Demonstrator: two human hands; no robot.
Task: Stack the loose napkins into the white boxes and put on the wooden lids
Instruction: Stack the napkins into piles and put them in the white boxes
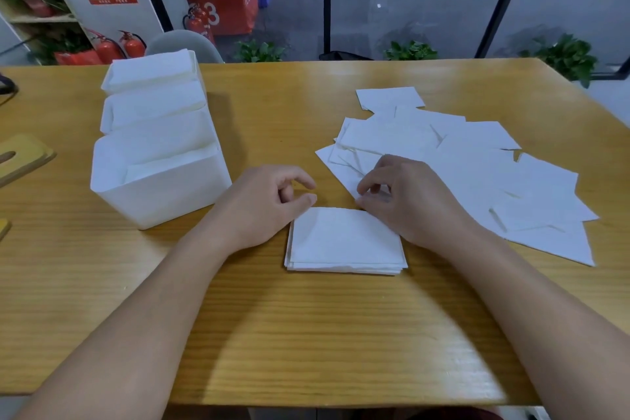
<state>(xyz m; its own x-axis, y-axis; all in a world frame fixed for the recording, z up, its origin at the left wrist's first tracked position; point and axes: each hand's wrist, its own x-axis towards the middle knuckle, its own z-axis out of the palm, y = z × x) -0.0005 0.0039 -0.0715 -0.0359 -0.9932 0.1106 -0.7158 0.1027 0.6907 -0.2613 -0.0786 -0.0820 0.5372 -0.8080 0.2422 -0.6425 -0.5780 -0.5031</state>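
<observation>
Both hands sit low over the wooden table (306,334), at the far edge of a small neat stack of napkins (346,242). On that stack's far left corner, the left hand (269,204) rests with its thumb tip touching the paper and its fingers loosely curled above, holding nothing. At the far right corner is the right hand (409,201); its fingertips are bent down toward the nearest sheets of the loose pile, but whether they pinch a sheet cannot be told. Beyond and to the right of this hand, the loose napkins (477,167) lie spread and overlapping across the tabletop. Left of the left hand stands a row of three white boxes (163,194), one behind another, all without lids; the two farther ones are filled with napkins, and the nearest shows some inside. Near the table's left edge lies a wooden lid (24,157) with a slot in it.
</observation>
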